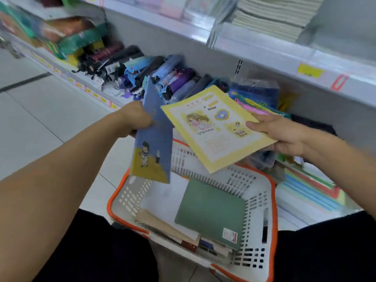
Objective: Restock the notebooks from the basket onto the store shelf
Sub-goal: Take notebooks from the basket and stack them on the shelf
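The left hand (pixel 134 119) is gripping a blue notebook (pixel 152 143) and the right hand (pixel 282 135) is pinching a yellow notebook (pixel 215 127), both above the basket (pixel 256 202) (a green notebook (pixel 211 210) is lying inside).

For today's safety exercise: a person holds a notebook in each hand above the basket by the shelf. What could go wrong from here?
1. The right hand pinches the yellow notebook only at one edge; it may slip or bend.
2. The blue notebook, hanging steeply from the left hand, could drop back into the basket.
3. The folded umbrellas crowd the shelf, so one could be knocked off.
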Tool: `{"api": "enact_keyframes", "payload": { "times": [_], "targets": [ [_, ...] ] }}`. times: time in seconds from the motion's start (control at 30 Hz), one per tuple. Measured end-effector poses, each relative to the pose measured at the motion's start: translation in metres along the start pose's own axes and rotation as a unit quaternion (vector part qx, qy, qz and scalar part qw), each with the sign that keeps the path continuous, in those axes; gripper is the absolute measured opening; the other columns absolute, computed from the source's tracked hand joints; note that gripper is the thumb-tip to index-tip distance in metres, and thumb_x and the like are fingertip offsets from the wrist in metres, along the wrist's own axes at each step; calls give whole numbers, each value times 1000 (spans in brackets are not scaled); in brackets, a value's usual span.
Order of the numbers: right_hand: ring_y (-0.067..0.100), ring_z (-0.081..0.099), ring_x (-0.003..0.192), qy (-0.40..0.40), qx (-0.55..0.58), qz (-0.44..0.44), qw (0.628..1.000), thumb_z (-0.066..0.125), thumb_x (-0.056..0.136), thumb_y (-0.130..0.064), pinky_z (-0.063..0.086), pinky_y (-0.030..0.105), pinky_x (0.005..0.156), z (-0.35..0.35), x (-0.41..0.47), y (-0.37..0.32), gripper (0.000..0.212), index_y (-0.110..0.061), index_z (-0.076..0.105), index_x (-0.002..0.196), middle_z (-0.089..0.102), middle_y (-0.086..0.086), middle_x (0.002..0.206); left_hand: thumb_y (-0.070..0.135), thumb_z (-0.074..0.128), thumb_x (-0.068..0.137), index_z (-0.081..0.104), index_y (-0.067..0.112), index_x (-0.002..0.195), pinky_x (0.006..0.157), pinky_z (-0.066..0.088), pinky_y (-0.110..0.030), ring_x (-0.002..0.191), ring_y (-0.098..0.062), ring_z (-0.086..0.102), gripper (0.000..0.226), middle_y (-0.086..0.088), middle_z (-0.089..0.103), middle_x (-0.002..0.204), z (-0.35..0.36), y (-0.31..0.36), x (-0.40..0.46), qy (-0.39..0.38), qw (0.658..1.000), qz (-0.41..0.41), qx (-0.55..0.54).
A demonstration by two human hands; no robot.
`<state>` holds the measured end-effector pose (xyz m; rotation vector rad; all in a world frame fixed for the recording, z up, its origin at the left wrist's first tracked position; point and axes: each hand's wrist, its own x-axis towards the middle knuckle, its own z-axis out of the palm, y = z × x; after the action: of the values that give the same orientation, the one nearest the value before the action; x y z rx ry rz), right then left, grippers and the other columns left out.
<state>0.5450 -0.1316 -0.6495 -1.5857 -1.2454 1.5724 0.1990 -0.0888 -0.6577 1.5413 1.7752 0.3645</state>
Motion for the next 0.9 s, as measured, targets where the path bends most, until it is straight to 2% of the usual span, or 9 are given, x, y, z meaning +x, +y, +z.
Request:
{"api": "enact_keyframes", "payload": {
  "times": [0.1,0.17,0.23,0.3,0.43,0.53,0.6,0.77,0.9],
  "targets": [
    [13,73,64,17,98,-29,995,52,100,-13,58,25,49,11,-10,-6,22,-14,64,119,77,6,94,19,63,95,61,5,117,73,58,-52,90,-34,69,26,-21,68,111,0,23,-16,-77,959,-10,-274],
    [15,74,71,42,81,-58,994,55,100,-15,61,27,57,18,-11,-17,22,-14,64,120,76,6,100,28,57,97,63,13,121,72,58,-45,95,-30,71,29,-12,70,116,0,43,-30,-83,904,-4,-420],
    [20,73,85,59,41,-82,994,57,99,-19,60,33,73,20,-14,-27,25,-12,65,122,75,7,108,45,52,93,63,18,123,74,58,-41,100,-26,71,41,-6,71,116,1,65,-42,-93,874,27,-477],
    [22,72,90,51,53,-81,994,55,100,-20,59,36,79,17,-21,-34,24,-13,64,121,74,8,112,52,55,84,61,19,127,78,59,-42,105,-26,69,55,-6,70,120,4,84,-52,-94,873,59,-475],
    [19,73,80,38,134,-88,986,52,101,-13,62,32,69,2,-56,-43,20,-8,62,118,75,11,107,15,63,91,61,12,127,74,61,-42,99,-30,71,37,-12,70,119,14,118,-68,-99,874,81,-469],
    [29,71,100,-7,172,-107,979,53,97,-3,60,38,83,-15,-88,-37,29,-9,63,123,72,14,116,4,63,85,63,12,122,76,59,-48,98,-35,70,38,-14,72,113,16,137,-86,-151,872,93,-456],
    [31,70,104,-22,197,-134,971,55,93,-3,59,40,86,-29,-109,-40,32,-7,64,123,71,16,117,6,65,76,65,10,116,69,61,-44,91,-34,72,41,-15,73,108,16,158,-94,-171,871,115,-445],
    [29,73,95,171,225,-265,922,51,97,0,62,40,70,-83,-123,-64,31,-11,63,124,73,11,114,7,61,91,62,9,122,75,61,-46,97,-33,71,31,-14,71,114,31,252,-82,-156,874,181,-423],
    [29,73,87,319,254,-282,868,51,97,3,61,45,71,-134,-120,-71,30,-6,64,122,74,13,109,23,61,96,63,10,113,78,60,-42,93,-28,72,22,-9,74,107,71,312,-70,-156,918,216,-295]
  ]
}}
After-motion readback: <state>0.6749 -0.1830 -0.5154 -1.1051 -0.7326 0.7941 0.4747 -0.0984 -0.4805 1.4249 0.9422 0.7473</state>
